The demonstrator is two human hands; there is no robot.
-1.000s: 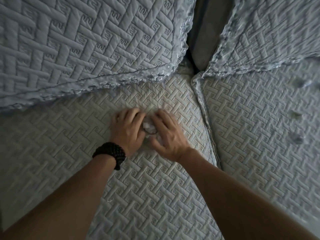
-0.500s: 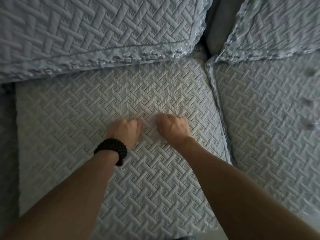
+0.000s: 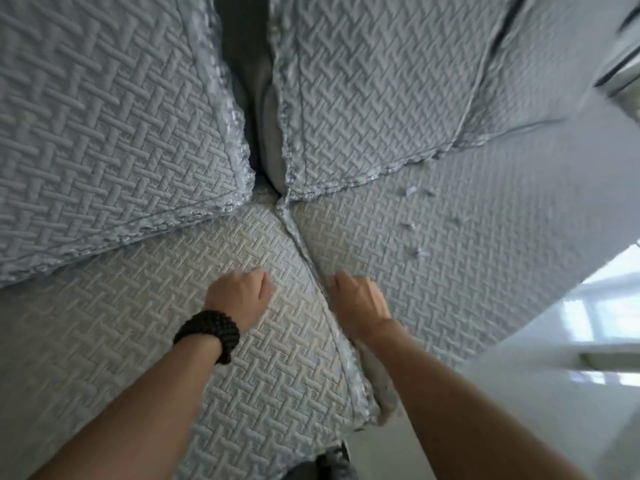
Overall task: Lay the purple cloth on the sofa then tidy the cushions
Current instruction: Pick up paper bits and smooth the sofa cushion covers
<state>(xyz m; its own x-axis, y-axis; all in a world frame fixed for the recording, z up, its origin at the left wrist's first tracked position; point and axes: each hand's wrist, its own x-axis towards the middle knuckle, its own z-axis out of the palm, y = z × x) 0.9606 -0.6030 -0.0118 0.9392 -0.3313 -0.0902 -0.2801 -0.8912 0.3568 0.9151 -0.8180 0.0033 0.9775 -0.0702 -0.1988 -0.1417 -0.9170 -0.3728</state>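
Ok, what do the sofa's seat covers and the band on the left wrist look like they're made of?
Seat cover: looks like quilted fabric, matte pale grey-blue, with a stitched basket-weave relief; its ruffled edge trim has a slight sheen, possibly satin. Wristband: several rows of small dark round beads, matte; wood or stone cannot be told.

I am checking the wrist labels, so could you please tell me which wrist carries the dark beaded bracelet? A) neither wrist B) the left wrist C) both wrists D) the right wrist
B: the beaded bracelet sits just behind the left hand, while the wrist behind the right hand is bare.
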